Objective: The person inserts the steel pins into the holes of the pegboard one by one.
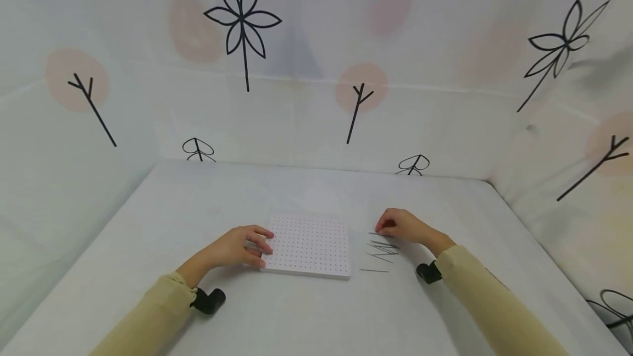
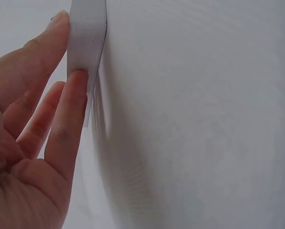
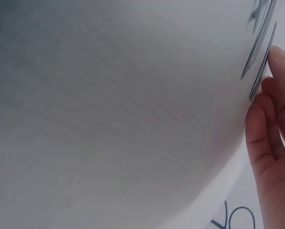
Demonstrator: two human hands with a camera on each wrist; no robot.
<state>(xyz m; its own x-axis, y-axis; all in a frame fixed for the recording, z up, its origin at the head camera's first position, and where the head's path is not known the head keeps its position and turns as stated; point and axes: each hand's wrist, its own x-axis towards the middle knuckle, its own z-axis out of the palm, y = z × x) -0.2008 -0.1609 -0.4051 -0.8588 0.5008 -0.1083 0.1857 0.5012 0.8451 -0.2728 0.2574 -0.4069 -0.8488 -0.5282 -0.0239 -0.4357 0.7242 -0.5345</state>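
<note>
A white square board (image 1: 307, 246) with a grid of small dark holes lies flat on the table. My left hand (image 1: 240, 246) rests at its left side, with loosely bent fingers on the edge. In the left wrist view, fingertips touch the side of the board (image 2: 87, 36). To the right of the board lie several thin grey metal pins (image 1: 382, 247), some crossing each other. My right hand (image 1: 404, 225) is at the farthest one, its fingers curled and thumb bent in. In the right wrist view, the thumb and fingertips pinch at that metal pin (image 3: 261, 71).
A white cloth covers the table (image 1: 237, 317). One pin (image 1: 374, 271) lies apart, nearer the front. A white curtain (image 1: 296, 114) with plant drawings stands behind and at both sides. Each wrist carries a black camera mount (image 1: 209, 301) below its beige sleeve.
</note>
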